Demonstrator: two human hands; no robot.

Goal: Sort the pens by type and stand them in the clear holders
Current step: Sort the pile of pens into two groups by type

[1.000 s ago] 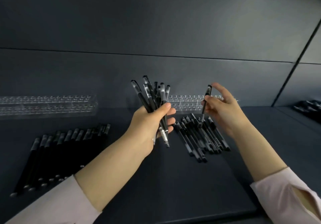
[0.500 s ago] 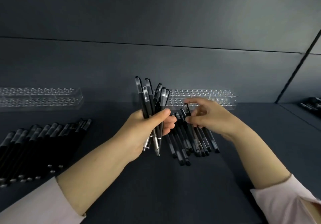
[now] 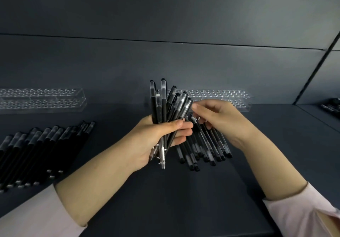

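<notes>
Left hand (image 3: 156, 137) is clamped round a bundle (image 3: 164, 111) of black pens, held upright and fanned above the centre of the table (image 3: 165, 203). Right hand (image 3: 219, 119) has its fingers bent, with the fingertips at the cap of the bundle's rightmost pen; whether they pinch it cannot be told. A pile (image 3: 207, 148) of pens lies beneath the right hand. A row (image 3: 36, 150) of pens lies at the left edge. Left holder (image 3: 42, 99) and right holder (image 3: 233, 97) stand along the far edge.
</notes>
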